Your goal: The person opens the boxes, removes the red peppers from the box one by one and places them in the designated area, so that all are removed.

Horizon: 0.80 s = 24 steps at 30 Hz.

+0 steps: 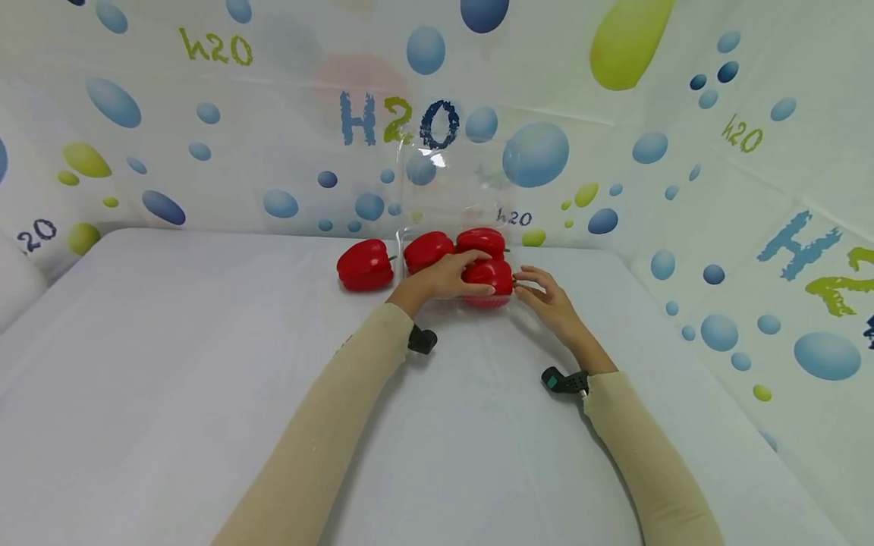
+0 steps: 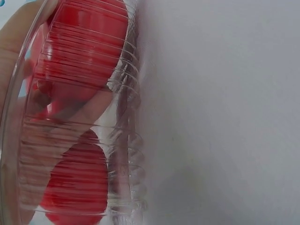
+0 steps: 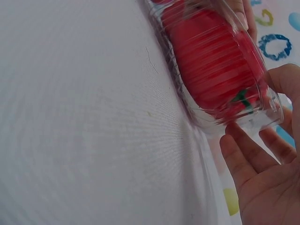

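Observation:
A clear plastic clamshell box (image 1: pixel 508 299) stands at the table's far middle, its lid (image 1: pixel 454 186) tipped up behind. Three red bell peppers lie in it: back left (image 1: pixel 426 249), back right (image 1: pixel 482 240) and front right (image 1: pixel 493 274). My left hand (image 1: pixel 451 277) reaches in and grips the front right pepper, thumb along its near side. In the left wrist view its fingers (image 2: pixel 79 112) show through the ribbed wall (image 2: pixel 124 140) between two peppers (image 2: pixel 86 42). My right hand (image 1: pixel 542 292) is open, fingertips at the box's right corner (image 3: pixel 262 110), beside the pepper (image 3: pixel 211 65).
A fourth red pepper (image 1: pixel 365 265) lies on the white table (image 1: pixel 205 364) just left of the box. Drapes printed with bubbles and H2O (image 1: pixel 399 121) close off the back and the right side. Both forearms wear beige sleeves and a small black wrist camera (image 1: pixel 565 379).

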### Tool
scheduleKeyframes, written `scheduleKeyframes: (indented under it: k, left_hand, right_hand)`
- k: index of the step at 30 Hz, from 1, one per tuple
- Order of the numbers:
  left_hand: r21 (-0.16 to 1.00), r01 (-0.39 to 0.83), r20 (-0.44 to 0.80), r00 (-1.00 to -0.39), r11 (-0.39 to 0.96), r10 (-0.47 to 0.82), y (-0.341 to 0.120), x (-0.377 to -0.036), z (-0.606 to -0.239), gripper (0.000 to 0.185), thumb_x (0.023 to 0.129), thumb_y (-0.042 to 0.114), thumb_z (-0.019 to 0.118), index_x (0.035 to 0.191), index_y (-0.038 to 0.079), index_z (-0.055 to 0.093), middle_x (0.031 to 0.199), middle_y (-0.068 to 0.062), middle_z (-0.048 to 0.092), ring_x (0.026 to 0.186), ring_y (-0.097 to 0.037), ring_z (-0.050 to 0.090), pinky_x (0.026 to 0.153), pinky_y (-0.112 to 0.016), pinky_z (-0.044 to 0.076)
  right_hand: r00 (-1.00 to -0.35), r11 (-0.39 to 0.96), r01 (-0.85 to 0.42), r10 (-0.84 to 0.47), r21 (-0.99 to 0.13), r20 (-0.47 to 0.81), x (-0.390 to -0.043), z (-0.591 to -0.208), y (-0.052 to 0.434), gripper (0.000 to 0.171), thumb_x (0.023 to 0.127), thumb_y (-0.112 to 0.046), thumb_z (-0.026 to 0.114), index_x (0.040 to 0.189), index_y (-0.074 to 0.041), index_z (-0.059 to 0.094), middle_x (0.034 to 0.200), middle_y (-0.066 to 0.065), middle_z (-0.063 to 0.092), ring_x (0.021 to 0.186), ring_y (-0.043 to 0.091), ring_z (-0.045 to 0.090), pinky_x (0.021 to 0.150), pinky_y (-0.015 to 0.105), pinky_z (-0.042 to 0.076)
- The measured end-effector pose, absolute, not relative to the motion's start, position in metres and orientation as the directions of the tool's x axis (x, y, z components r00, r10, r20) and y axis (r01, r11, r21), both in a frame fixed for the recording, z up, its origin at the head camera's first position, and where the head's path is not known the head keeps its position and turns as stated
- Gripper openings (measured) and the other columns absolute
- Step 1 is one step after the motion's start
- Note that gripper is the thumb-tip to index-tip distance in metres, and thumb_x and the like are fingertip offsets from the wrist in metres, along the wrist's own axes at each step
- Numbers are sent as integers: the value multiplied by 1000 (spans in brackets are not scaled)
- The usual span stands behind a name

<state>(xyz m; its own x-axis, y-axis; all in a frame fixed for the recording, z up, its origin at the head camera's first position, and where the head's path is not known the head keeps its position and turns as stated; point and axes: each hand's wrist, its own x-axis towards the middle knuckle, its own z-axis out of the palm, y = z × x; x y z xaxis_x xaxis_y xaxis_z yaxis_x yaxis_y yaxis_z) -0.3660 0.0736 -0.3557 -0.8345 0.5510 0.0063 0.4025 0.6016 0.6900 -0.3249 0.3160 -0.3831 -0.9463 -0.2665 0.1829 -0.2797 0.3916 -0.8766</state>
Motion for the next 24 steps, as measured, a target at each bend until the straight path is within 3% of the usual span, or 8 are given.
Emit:
scheduleKeyframes:
  k: [6, 13, 19, 24]
  left_hand:
    - [696, 396, 4, -836, 599, 548, 72, -365, -356, 82, 82, 39, 76, 150, 25, 33, 146, -4, 44, 136, -24, 36, 98, -45, 49]
    - [700, 397, 18, -841, 594, 541, 72, -364, -356, 82, 82, 38, 77, 150, 24, 33, 146, -4, 44, 136, -24, 36, 99, -46, 49]
    - [695, 407, 32, -841, 592, 540, 73, -365, -357, 80, 81, 38, 77, 148, 25, 35, 144, -4, 46, 134, -24, 38, 99, -46, 49]
    - [694, 405, 35, -844, 595, 534, 72, -365, -356, 80, 81, 38, 78, 148, 25, 35, 144, -4, 46, 134, -24, 38, 98, -46, 50]
  right_hand:
    - [-946, 402, -283, -268, -871, 184, -329, -390, 317, 43, 99, -22, 57, 137, -4, 50, 156, 11, 27, 143, 33, 30, 111, 47, 34]
    - [-945, 388, -273, -281, -880, 170, -320, -379, 312, 43, 100, -14, 54, 140, 1, 46, 157, 16, 25, 142, 38, 32, 112, 48, 32]
    - [-941, 382, -296, -273, -875, 199, -329, -390, 318, 43, 99, -21, 57, 138, -4, 49, 156, 12, 27, 138, 34, 39, 110, 45, 36]
    - [-943, 389, -289, -270, -875, 192, -329, -390, 317, 42, 99, -20, 57, 137, -4, 50, 156, 11, 28, 139, 35, 37, 110, 46, 36]
